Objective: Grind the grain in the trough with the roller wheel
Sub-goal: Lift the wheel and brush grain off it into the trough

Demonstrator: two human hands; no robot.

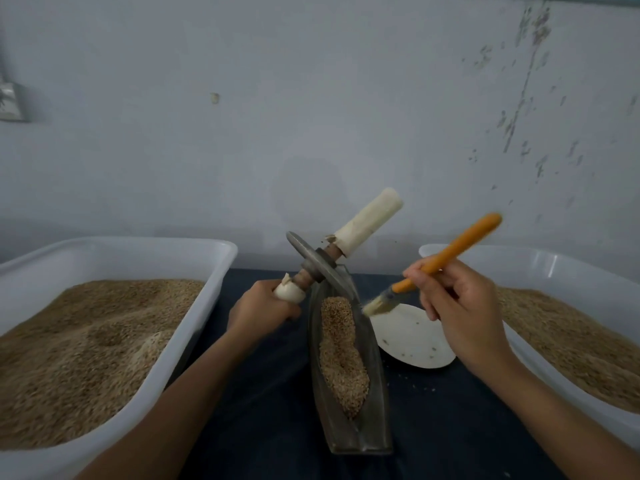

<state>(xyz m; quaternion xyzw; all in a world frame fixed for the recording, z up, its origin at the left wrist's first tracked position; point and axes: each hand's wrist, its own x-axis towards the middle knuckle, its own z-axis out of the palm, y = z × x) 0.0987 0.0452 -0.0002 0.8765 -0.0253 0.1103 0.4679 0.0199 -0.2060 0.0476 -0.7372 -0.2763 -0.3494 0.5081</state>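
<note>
1. My left hand grips the roller by its near handle; the axle slants toward upper right, with the wheel at the trough's far end.
2. Grain lies along the trough, frame centre, running bottom to top.
3. My right hand pinches a brush, bristles at the trough's right rim.

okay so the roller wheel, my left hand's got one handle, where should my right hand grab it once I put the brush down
Take the free pale handle of the roller wheel, which sticks up and away to the right of the metal disc. Come from the right and wrap your fingers around its long straight middle. The axle is tilted, so your left hand holds the low end; level it over the trough first, probably.
</note>
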